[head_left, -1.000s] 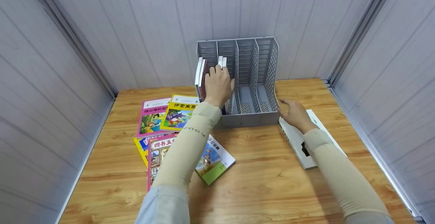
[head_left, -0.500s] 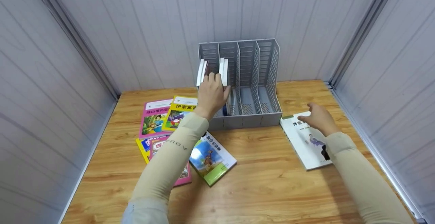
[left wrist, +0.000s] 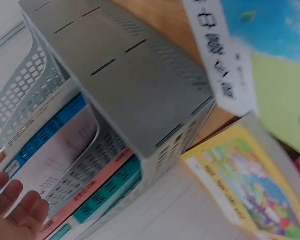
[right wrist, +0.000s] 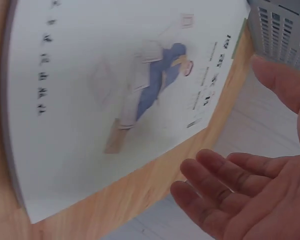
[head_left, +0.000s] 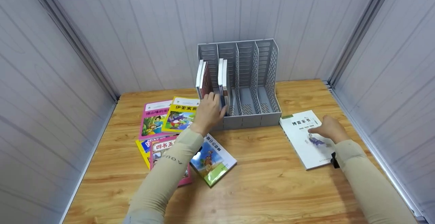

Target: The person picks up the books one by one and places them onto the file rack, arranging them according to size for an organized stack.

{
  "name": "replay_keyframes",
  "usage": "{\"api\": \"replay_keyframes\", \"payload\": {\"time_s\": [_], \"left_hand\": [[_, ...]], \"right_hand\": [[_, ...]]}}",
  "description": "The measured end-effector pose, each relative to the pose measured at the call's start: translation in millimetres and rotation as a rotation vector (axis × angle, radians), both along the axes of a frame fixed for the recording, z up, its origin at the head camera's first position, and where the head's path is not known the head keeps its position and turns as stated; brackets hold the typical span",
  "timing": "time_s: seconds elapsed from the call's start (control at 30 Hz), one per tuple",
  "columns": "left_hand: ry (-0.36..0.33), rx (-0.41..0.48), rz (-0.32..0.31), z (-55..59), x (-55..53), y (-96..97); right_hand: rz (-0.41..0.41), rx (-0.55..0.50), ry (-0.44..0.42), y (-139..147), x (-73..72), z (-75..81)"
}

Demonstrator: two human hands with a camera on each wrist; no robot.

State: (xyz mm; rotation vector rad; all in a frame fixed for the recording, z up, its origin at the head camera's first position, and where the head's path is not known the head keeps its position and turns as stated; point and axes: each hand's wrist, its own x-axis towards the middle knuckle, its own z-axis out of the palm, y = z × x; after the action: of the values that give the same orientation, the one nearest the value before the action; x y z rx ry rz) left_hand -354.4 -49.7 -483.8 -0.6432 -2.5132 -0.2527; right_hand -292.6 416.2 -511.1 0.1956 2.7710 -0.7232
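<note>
My left hand (head_left: 208, 112) is in front of the grey file organizer (head_left: 251, 119), its fingers relaxed beside the left compartments. The left wrist view shows its fingertips (left wrist: 27, 205) near the book spines, holding nothing. Two books (head_left: 202, 78) stand upright in the leftmost compartment and two more (head_left: 223, 78) in the second one. Over the right edge of a white book (head_left: 299, 139) with a blue-robed figure hovers my right hand (head_left: 329, 128). In the right wrist view its fingers are spread and relaxed above that book's edge, with nothing between thumb and fingers.
Left of the organizer lie several colourful books: a pink one (head_left: 153, 120), a yellow one (head_left: 180, 115) overlapping it, and another pink one (head_left: 185, 179) partly under the left arm. A blue-green book (head_left: 212, 162) lies askew nearby. Panel walls (head_left: 163, 30) enclose the wooden table (head_left: 265, 183).
My left hand has come down and forward from the upright books, leaving them standing in the organizer. The right hand has moved right and nearer, uncovering the white book's cover.
</note>
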Motion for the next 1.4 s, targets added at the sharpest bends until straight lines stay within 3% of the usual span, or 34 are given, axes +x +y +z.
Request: {"api": "replay_keyframes", "payload": {"time_s": [0.27, 0.53, 0.77, 1.13, 1.4], "left_hand": [[-0.191, -0.015, -0.037, -23.5, 4.2, 0.5], [-0.319, -0.066, 0.019, -45.7, 3.8, 1.6], [-0.357, -0.114, 0.060, -59.6, 1.7, 0.3], [-0.395, -0.088, 0.087, -63.5, -0.4, 2.8], [-0.427, -0.030, 0.092, -59.7, 0.5, 3.9]], "right_hand": [[-0.058, -0.038, -0.079, 6.9, 9.5, -19.4], [-0.061, -0.068, -0.120, 14.5, 14.3, -26.1], [-0.056, -0.105, -0.194, 23.5, 15.7, -25.1], [-0.074, -0.064, -0.213, 32.4, 8.2, -24.5], [-0.099, -0.100, -0.227, 44.4, 7.1, -36.6]]}}
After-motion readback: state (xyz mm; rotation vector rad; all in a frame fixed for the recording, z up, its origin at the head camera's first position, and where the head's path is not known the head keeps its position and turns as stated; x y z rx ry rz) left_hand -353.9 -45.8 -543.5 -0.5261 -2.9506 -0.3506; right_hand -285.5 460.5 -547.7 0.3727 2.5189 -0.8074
